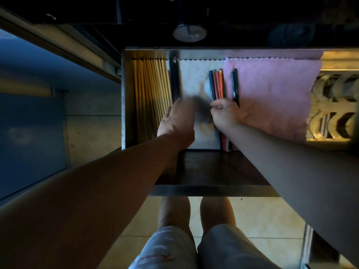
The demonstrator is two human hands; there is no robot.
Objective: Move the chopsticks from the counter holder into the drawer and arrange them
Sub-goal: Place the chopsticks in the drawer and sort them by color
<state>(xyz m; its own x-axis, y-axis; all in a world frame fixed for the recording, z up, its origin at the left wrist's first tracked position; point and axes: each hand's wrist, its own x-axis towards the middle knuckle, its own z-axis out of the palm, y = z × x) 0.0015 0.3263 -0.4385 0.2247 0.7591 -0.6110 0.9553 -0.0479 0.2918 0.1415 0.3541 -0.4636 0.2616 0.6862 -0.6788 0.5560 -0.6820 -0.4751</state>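
- Inside the drawer [124,94], the right hand [226,115] pinches the red and black chopsticks [217,84] on the white cloth [192,78].
- The left hand [177,121] is blurry but looks flat and empty.
- The person should keep the sticks straight, with their ends even.

Single head view, steeply downward and near, over an open drawer [124,98]

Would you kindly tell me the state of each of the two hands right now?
Left hand: open, fingers straight, holding nothing, though blurred.
Right hand: closed on the red and black chopsticks.
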